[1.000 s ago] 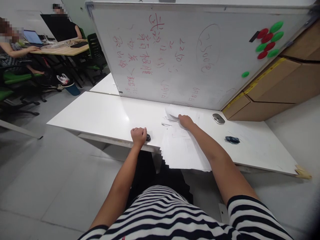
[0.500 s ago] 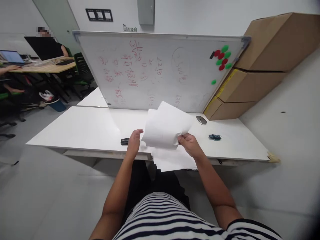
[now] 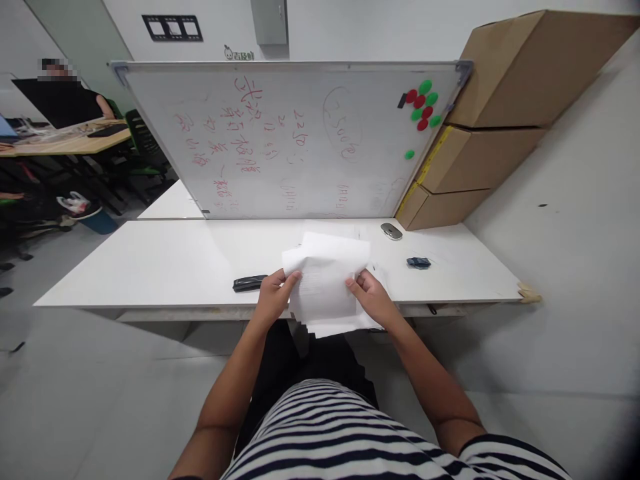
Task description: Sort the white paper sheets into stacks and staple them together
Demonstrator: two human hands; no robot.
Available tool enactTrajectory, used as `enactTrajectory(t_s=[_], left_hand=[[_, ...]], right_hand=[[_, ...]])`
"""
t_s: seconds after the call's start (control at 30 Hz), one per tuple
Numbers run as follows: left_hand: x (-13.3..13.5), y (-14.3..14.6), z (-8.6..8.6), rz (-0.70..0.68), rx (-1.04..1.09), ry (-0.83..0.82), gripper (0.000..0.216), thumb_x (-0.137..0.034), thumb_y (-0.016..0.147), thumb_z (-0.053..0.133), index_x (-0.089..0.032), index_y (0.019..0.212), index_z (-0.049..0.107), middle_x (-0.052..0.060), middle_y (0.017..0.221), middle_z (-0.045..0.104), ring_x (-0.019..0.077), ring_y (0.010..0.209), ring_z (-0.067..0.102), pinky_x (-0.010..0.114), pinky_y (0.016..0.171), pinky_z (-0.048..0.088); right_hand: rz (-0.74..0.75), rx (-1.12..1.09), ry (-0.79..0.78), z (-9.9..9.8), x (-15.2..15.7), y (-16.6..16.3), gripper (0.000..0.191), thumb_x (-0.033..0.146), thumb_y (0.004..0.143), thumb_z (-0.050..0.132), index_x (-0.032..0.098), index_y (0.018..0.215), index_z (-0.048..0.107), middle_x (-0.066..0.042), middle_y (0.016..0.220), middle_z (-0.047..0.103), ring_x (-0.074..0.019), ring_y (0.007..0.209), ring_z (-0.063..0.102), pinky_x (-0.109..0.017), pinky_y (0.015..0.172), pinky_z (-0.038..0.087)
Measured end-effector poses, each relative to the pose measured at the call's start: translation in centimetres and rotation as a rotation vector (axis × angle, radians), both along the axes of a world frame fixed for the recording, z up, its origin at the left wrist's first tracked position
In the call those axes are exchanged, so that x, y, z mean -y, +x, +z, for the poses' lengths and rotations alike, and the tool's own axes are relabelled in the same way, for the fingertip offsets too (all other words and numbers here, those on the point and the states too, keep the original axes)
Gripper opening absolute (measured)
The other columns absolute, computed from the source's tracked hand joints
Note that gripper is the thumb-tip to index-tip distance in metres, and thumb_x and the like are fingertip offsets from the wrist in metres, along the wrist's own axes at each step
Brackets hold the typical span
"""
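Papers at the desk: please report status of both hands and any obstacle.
Left hand and right hand: both gripping white papers. More sheets beneath, overhanging front edge of desk. Black object close beside left hand, seemingly not blocking.

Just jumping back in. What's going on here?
A person holds some paper in both hands, the left hand pinching one side and the right hand the other. It is above more sheets that jut past the front edge of the desk. A black object lies beside the left hand; a mouse sits farther back, on the right.
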State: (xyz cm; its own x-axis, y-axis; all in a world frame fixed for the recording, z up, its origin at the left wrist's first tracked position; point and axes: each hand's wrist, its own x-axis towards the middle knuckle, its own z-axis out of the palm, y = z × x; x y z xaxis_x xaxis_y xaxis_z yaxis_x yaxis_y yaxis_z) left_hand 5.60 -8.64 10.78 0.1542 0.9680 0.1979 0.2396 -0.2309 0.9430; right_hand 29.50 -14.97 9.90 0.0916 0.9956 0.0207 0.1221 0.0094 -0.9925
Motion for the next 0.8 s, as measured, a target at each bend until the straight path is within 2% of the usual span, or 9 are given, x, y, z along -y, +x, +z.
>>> enactTrajectory(t_s=[0.1,0.2,0.3,0.37,0.47,0.57,0.63,0.7,0.8], left_hand=[[0.3,0.8,1.7,-0.06,0.079,0.087,0.029,-0.046,0.082,0.064,-0.02,0.093,0.071,0.003,0.094,0.071,0.0205,0.092,0.063,0.03,0.078,0.049],[-0.6,2.1,1.9,-0.121,0.179,0.104,0.033,-0.043,0.077,0.071,-0.022,0.103,0.068,0.004,0.104,0.07,0.0194,0.096,0.063,0.031,0.084,0.049],[-2.2,4.0,0.9,-0.163,0.238,-0.045,0.035,-0.046,0.078,0.069,-0.021,0.102,0.064,0.005,0.099,0.069,0.0186,0.09,0.063,0.032,0.079,0.051],[-3.0,5.2,0.6,-0.103,0.208,-0.103,0.033,-0.048,0.08,0.067,-0.019,0.094,0.062,0.005,0.093,0.068,0.018,0.085,0.063,0.031,0.075,0.051],[-3.5,6.3,1.2,-0.049,0.246,0.028,0.034,-0.049,0.081,0.066,-0.021,0.099,0.057,0.004,0.096,0.065,0.0172,0.09,0.062,0.03,0.078,0.05],[-3.4,6.6,1.4,-0.058,0.325,0.173,0.036,-0.049,0.083,0.065,-0.024,0.105,0.053,0.004,0.102,0.062,0.0165,0.096,0.061,0.031,0.085,0.049],[-3.3,6.5,0.5,-0.07,0.319,0.168,0.037,-0.049,0.082,0.066,-0.024,0.105,0.052,0.004,0.103,0.061,0.0167,0.097,0.06,0.032,0.087,0.049],[-3.1,6.5,-1.0,-0.068,0.329,0.116,0.043,-0.048,0.079,0.069,-0.024,0.109,0.05,0.005,0.107,0.06,0.0178,0.1,0.06,0.033,0.089,0.049],[-2.7,6.4,-2.8,-0.053,0.383,0.05,0.066,-0.045,0.075,0.074,-0.026,0.128,0.04,0.008,0.116,0.059,0.0198,0.109,0.058,0.033,0.094,0.047]], right_hand=[[-0.138,0.019,0.15,0.4,0.0,0.2,0.041,0.052,0.083,0.064,0.025,0.114,0.055,-0.004,0.101,0.067,-0.0223,0.099,0.063,-0.037,0.087,0.05],[-0.263,0.087,0.282,0.1,0.0,0.2,0.041,0.049,0.084,0.064,0.026,0.116,0.053,-0.005,0.103,0.066,-0.0212,0.097,0.063,-0.037,0.088,0.05],[-0.308,0.194,0.259,-0.4,-0.1,-0.2,0.043,0.047,0.085,0.062,0.025,0.121,0.051,-0.006,0.109,0.066,-0.0223,0.097,0.063,-0.039,0.087,0.05],[-0.257,0.247,0.223,-0.1,-0.3,-0.6,0.043,0.046,0.087,0.059,0.024,0.122,0.051,-0.007,0.109,0.066,-0.0235,0.095,0.064,-0.04,0.084,0.051],[-0.235,0.305,0.279,0.8,-0.5,-0.7,0.041,0.046,0.088,0.058,0.025,0.122,0.05,-0.007,0.108,0.066,-0.0235,0.096,0.063,-0.039,0.082,0.051],[-0.36,0.352,0.362,0.8,-0.9,-0.4,0.038,0.045,0.088,0.057,0.025,0.12,0.049,-0.007,0.11,0.065,-0.0229,0.097,0.063,-0.039,0.085,0.051],[-0.412,0.38,0.336,-0.3,-1.1,-0.1,0.037,0.044,0.088,0.056,0.024,0.118,0.049,-0.009,0.11,0.064,-0.0235,0.096,0.063,-0.041,0.086,0.051],[-0.403,0.38,0.273,-1.9,-1.2,0.0,0.039,0.043,0.087,0.056,0.023,0.119,0.048,-0.01,0.109,0.065,-0.0246,0.095,0.064,-0.044,0.086,0.051],[-0.375,0.339,0.234,-3.8,-1.1,-0.1,0.045,0.041,0.087,0.056,0.025,0.126,0.044,-0.01,0.115,0.064,-0.0251,0.101,0.063,-0.044,0.09,0.049]])
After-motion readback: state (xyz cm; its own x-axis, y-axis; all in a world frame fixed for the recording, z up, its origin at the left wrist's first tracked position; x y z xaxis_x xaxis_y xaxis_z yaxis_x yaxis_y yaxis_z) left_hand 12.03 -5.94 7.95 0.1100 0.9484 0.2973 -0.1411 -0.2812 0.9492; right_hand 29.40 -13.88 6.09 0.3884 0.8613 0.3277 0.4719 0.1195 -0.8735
